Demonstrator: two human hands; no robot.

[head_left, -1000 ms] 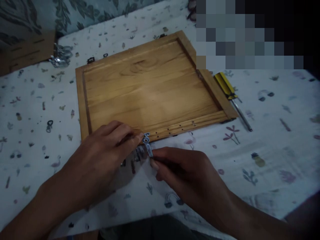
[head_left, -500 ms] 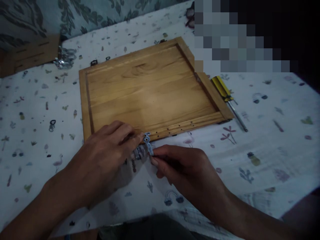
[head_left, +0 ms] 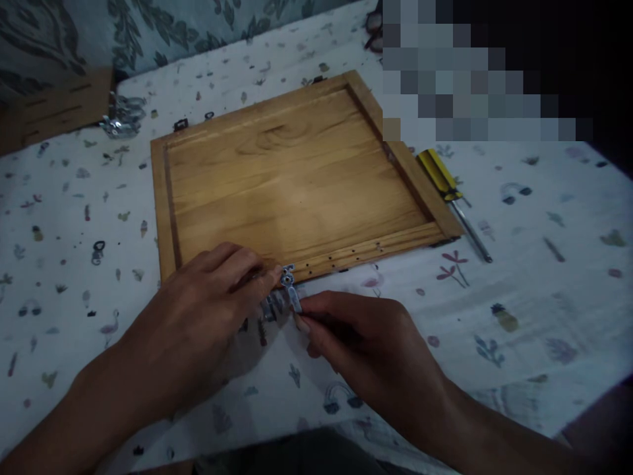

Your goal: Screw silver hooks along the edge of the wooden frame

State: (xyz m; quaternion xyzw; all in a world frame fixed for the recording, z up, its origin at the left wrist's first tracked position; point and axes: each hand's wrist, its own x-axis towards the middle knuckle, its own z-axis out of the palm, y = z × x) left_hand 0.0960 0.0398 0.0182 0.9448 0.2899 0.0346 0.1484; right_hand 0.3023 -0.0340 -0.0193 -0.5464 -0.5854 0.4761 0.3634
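A framed wooden panel [head_left: 297, 178], like a cabinet door, lies flat with a row of small dark holes along its near rail. At that near edge a small silver metal fitting [head_left: 287, 280] sits partly over the rail and partly off it. My left hand [head_left: 208, 303] rests on the rail, fingers curled, its index fingertip pressing the fitting's upper end. With thumb and forefinger my right hand [head_left: 356, 330] pinches the lower end. More silver metal [head_left: 271, 307] shows beneath my left fingers, partly hidden. The fitting's exact kind cannot be told.
A yellow-handled screwdriver [head_left: 440, 178] lies along the panel's right side. Several shiny metal fittings [head_left: 122, 117] are heaped at the back left beside brown cardboard [head_left: 54, 105]. A printed white cloth [head_left: 494, 284] covers the surface. Dark glasses [head_left: 374, 30] lie at the back.
The view has shifted slightly, so the panel appears a little further left. Both hands keep the same hold on the metal fitting, which looks almost unmoved on the rail.
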